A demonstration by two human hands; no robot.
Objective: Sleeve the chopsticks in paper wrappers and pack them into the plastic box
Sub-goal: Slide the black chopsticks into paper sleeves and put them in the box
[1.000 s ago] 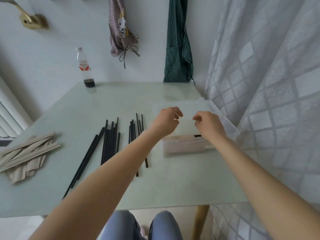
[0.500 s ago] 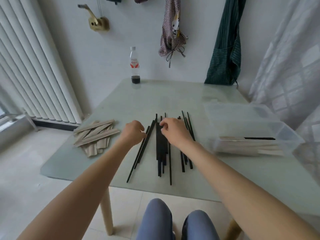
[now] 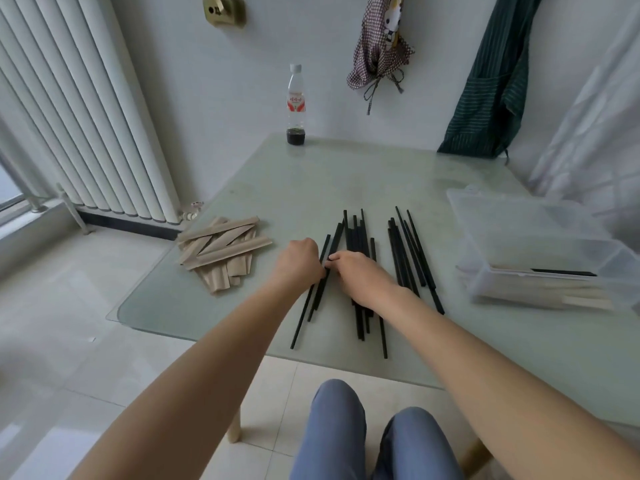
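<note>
A pale green glass table (image 3: 346, 181) stands against the wall. Near its left edge lies a loose heap of tan paper wrappers (image 3: 221, 249). Black chopsticks (image 3: 408, 251) are spread in loose bunches across the middle, running from mid-table toward the near edge. At the right edge sits a clear plastic box (image 3: 540, 251) with wrapped pairs inside. A plastic bottle (image 3: 296, 105) stands upright at the far edge, dark liquid at its bottom.

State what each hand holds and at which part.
Both the left hand and right hand pinch the leftmost black chopsticks near their upper-middle; the exact grip is hidden by fingers.
</note>
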